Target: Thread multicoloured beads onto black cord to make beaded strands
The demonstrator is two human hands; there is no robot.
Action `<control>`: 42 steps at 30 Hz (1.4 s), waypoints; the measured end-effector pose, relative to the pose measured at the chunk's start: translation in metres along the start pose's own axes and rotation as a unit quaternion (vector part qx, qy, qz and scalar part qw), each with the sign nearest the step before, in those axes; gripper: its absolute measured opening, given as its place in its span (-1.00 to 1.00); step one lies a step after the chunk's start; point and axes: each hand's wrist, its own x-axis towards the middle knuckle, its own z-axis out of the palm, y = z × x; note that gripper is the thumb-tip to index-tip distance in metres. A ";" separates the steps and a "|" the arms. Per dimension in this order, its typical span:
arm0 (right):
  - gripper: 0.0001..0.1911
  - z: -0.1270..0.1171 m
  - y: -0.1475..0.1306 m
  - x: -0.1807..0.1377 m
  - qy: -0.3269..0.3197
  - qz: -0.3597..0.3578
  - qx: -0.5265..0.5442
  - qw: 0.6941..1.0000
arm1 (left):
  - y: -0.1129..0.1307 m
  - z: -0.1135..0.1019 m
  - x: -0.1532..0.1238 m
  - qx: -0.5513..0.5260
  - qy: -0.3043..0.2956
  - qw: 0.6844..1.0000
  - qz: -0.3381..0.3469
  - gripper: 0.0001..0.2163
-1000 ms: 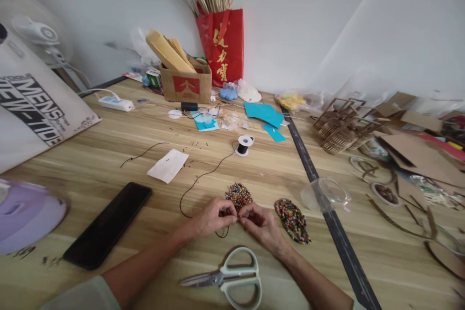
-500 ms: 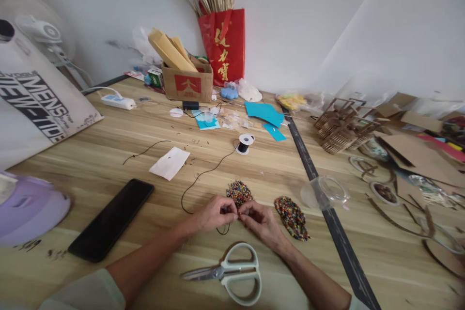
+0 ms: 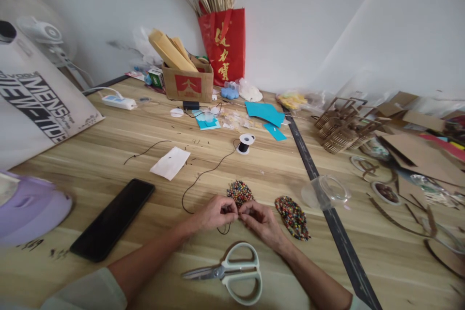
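My left hand (image 3: 219, 213) is closed in a pinch on a thin dark cord (image 3: 186, 191), which runs back to a white spool (image 3: 246, 143). Facing it, fingertips almost touching, my right hand (image 3: 262, 220) pinches something tiny, perhaps a bead; the fingers mostly hide it. Just beyond both hands lies a heap of multicoloured beads (image 3: 240, 192), partly covered by them. To the right is a bundle of strung coloured beads (image 3: 291, 218). A loop of cord hangs below my left fingers. Scissors (image 3: 232, 271) with pale green handles lie nearer to me, blades pointing left.
A black phone (image 3: 113, 219) and a white paper piece (image 3: 170, 163) lie left. A clear plastic cup (image 3: 316, 193) rests on its side at right. Small woven baskets (image 3: 336, 131), a cardboard box (image 3: 189, 82) and a red bag (image 3: 225, 48) stand farther back.
The hands stay in almost the same pinched pose, with only a slight shift of the whole view. Nothing else has visibly moved.
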 end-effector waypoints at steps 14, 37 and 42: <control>-0.75 -0.001 0.002 0.000 -0.005 -0.001 0.026 1.000 | -0.002 0.000 0.001 0.007 0.000 1.000 0.004 -0.92; -0.76 -0.001 0.001 0.000 -0.012 0.000 0.015 1.000 | -0.006 0.000 0.001 -0.001 -0.005 1.000 0.005 -0.90; -0.76 -0.001 0.002 0.001 -0.010 -0.003 0.022 1.000 | -0.007 0.000 0.001 -0.002 -0.008 1.000 0.004 -0.90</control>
